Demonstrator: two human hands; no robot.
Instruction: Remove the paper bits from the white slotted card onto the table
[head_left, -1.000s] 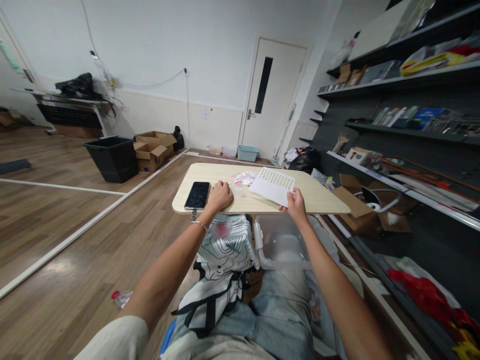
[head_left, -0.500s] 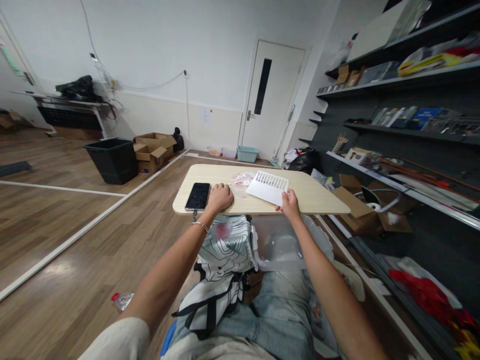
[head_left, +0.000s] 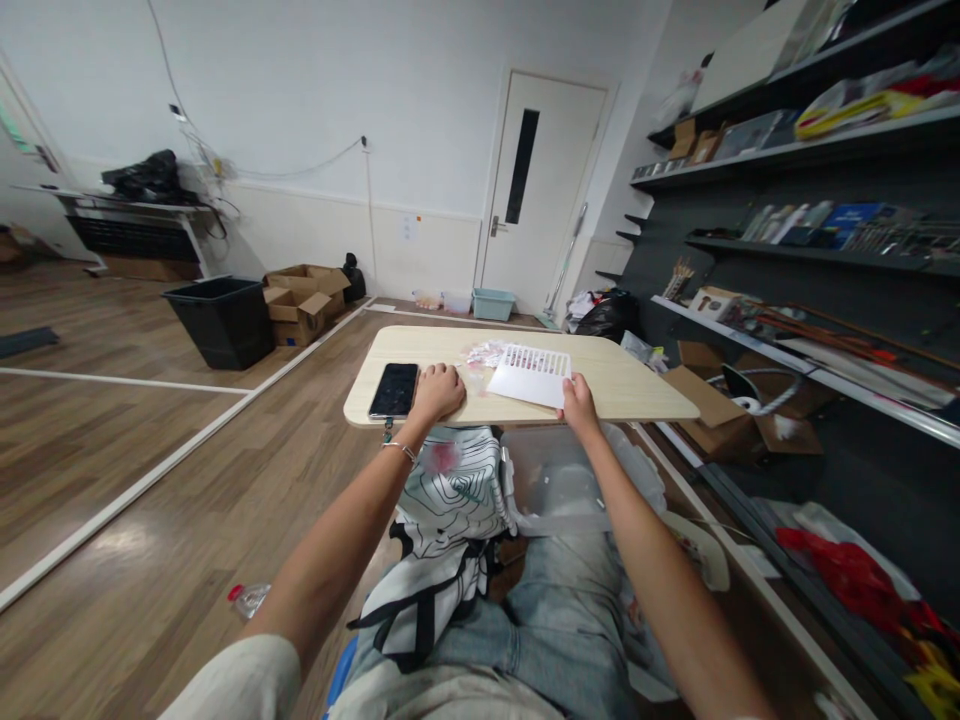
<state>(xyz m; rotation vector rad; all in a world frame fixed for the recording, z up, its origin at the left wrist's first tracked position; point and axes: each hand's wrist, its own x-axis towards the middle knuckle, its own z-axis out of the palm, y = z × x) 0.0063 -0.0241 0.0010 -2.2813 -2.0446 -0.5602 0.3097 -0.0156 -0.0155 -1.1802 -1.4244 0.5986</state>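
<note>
My right hand [head_left: 579, 400] pinches the right edge of a white card [head_left: 529, 384] that has a row of slots cut along its far side. The card is tilted over the small pale wooden table [head_left: 637, 385]. Just beyond and left of it lies a loose heap of small clear and pinkish plastic pieces [head_left: 484, 353], too small to make out and partly covered by the card. My left hand [head_left: 441, 390] rests palm down on the tabletop with its fingers laid forward. A black-screened phone [head_left: 394, 390] lies right beside it, to its left.
Below the table's near edge are a clear plastic bin [head_left: 559, 490] and a black-and-white patterned bag [head_left: 457, 490]. Shelves [head_left: 795, 255] line the right side. A black trash bin [head_left: 225, 325] and cardboard boxes [head_left: 304, 300] stand on the floor at left.
The white card has shifted slightly left and flatter over the table in my right hand. My left hand stays in place. The whole view has moved slightly.
</note>
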